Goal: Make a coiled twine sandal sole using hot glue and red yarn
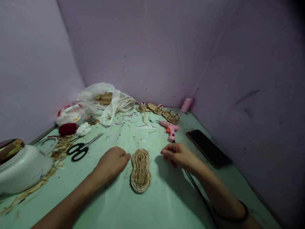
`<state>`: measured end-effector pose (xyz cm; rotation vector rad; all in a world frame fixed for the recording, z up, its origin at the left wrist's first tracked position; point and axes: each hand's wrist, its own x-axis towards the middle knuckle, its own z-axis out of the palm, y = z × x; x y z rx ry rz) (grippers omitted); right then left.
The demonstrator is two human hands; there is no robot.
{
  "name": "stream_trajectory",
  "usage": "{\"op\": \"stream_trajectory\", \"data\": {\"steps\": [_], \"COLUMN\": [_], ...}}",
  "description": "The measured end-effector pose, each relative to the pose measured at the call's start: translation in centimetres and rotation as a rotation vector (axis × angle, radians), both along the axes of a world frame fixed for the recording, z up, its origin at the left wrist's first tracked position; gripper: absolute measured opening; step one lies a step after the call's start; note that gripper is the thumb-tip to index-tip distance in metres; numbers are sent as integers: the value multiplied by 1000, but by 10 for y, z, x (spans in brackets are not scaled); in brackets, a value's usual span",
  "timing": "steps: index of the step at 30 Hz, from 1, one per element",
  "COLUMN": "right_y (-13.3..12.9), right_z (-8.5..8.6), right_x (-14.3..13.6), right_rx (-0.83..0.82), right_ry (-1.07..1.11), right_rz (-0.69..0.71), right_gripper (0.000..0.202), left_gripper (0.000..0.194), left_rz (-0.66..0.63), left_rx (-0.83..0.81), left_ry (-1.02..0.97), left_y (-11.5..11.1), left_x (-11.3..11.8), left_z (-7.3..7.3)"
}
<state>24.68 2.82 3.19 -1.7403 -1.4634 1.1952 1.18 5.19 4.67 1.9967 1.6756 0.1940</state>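
A woven straw sole [140, 171] lies flat on the green table [114, 203], with a small red spot near its far end. My left hand [116, 161] is just left of the sole, its fingers curled in; whether it holds anything is hidden. To the right of the sole, my right hand [175, 154] hovers over the table with its fingers bent and partly apart, and nothing shows in it. Beyond that hand lies a pink glue gun [170, 128], its dark cord [197, 187] running under my right forearm.
Black-handled scissors [82, 149] lie at left, near a white bowl [26, 170], red yarn [68, 129] and a plastic bag [109, 101]. Small woven sandals [164, 113] and a pink spool [186, 104] are at the back. A phone [207, 148] lies right.
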Motion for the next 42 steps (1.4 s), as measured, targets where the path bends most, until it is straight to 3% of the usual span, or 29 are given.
{"op": "stream_trajectory", "data": {"steps": [4, 10, 17, 20, 23, 25, 27, 32, 34, 36, 38, 42], "right_y": [-8, -9, -8, -6, -1, 1, -1, -22, -32, -40, -43, -43], "right_z": [-13, -25, -1, 5, -4, -13, -16, 0, 6, 5, -3, -28], "right_x": [-23, -35, -5, 0, -6, -11, -12, -1, -5, -16, -32, -52], "right_rx": [-75, 2, 10, 354, 713, 698, 611, 415, 476, 596, 654, 546], "right_ry": [-22, -164, -361, -465, -444, -418, -441, -635, -726, -799, -872, -895], "right_rz": [148, 120, 137, 140, 340, 470, 502, 256, 132, 82, 175, 392], "right_gripper": [18, 21, 27, 19, 39, 43, 42, 25, 29, 37, 45, 61], "left_gripper": [32, 18, 35, 38, 53, 62, 59, 68, 63, 55, 54, 55], "left_rz": [-72, -81, -118, -162, -244, -276, -345, -662, -629, -462, -330, -419], "left_rx": [-135, -39, 162, 224, 225, 232, 244, 164, 143, 254, 395, 398], "left_ry": [-66, -88, -94, 7, 139, 162, 142, 93, 23, 30, 124, 257], "left_y": [-5, -14, -16, -31, -50, -56, -53, -26, -17, -11, -7, -6], "left_x": [9, 18, 15, 21, 33, 36, 32, 0, -4, 1, 12, 25], "left_z": [-8, -16, -11, -8, -11, -14, -13, -6, -6, -10, -19, -40]}}
